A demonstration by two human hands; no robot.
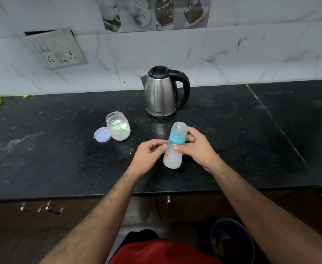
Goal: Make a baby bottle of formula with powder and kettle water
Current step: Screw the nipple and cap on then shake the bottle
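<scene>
Both hands hold the baby bottle (173,149) above the near middle of the black counter (61,149): the right hand (198,147) wraps its body, and the left hand (148,155) pinches its side. The bottle, capped, holds cloudy white liquid. Far left of it stand the open powder jar (118,126) and its lid (102,134); beyond stands the kettle (162,94).
</scene>
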